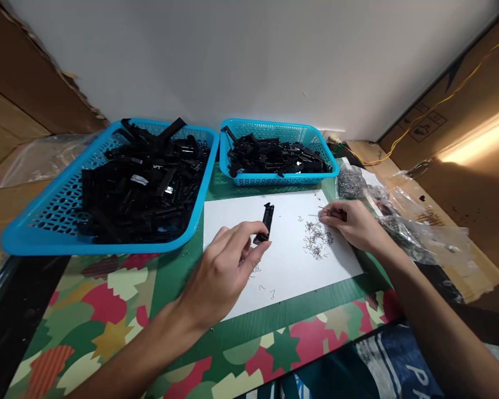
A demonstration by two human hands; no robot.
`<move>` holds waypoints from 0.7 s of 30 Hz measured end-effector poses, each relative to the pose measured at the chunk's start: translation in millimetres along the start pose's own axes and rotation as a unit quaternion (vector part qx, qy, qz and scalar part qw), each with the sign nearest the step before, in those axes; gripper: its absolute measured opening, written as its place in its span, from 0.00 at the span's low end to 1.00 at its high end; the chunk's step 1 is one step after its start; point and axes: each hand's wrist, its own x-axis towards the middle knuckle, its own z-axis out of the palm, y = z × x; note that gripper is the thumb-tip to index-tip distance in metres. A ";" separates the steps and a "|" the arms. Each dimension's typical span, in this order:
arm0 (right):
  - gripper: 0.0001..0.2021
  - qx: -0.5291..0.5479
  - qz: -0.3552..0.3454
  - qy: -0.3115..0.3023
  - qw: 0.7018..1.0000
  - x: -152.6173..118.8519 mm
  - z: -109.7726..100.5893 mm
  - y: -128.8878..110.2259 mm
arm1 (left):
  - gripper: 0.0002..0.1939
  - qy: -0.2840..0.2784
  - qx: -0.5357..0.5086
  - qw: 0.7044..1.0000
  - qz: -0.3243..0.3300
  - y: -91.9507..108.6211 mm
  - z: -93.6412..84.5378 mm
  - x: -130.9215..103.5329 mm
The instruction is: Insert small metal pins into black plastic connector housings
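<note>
Between the thumb and fingers of my left hand (pixel 228 266) is a small black plastic part (pixel 268 221), tilted above a white sheet (pixel 291 260). My right hand (pixel 351 221) is at the sheet's right side, its fingers pinched on a thin dark tool with a fine tip pointing left. Just below those fingertips lies a pile of tiny metal wire pieces (pixel 316 238). A few more wire pieces lie near my left hand, partly hidden behind it.
A large blue basket (pixel 191 230) heaped with black parts stands at the left, a smaller blue basket (pixel 283 180) of black parts at the back. Plastic bags (pixel 432 233) with small metal pieces lie at the right. Yellow and red wires (pixel 395 147) run along a cardboard box.
</note>
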 end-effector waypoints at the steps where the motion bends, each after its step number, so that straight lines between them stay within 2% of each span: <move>1: 0.11 -0.001 -0.001 -0.009 1.000 0.5 -1.8 0.7 | 0.06 -0.006 -0.007 1.000 0.002 1.0 -0.3 0.2; 4: 0.11 -0.019 0.001 -0.018 1.000 -1.1 -10.4 0.6 | 0.08 -0.022 -0.045 0.999 -0.005 4.7 -1.2 -0.3; 7: 0.12 -0.024 -0.009 -0.023 0.999 -7.3 -18.0 -10.8 | 0.12 -0.028 -0.100 0.994 -0.025 8.5 -1.2 -1.4; 9: 0.14 0.029 -0.034 -0.045 0.998 -12.3 -16.7 -28.0 | 0.13 -0.028 -0.135 0.989 -0.050 10.8 -0.7 -1.4; 12: 0.13 0.197 -0.075 -0.078 0.974 -17.4 -1.4 -62.8 | 0.10 -0.019 -0.202 0.973 -0.109 12.9 0.5 0.8; 15: 0.08 0.306 -0.115 -0.092 0.941 -18.3 23.1 -92.8 | 0.06 -0.002 -0.322 0.930 -0.177 12.9 2.1 4.1; 17: 0.06 0.343 -0.133 -0.083 0.926 -17.9 39.0 -104.3 | 0.10 0.013 -0.405 0.889 -0.215 12.1 2.9 5.6; 19: 0.04 0.349 -0.144 -0.064 0.924 -17.9 52.1 -109.4 | 0.13 0.035 -0.455 0.856 -0.244 11.1 3.2 6.2; 21: 0.03 0.338 -0.155 -0.038 0.928 -18.8 61.7 -110.3 | 0.15 0.055 -0.479 0.835 -0.265 10.4 2.9 6.0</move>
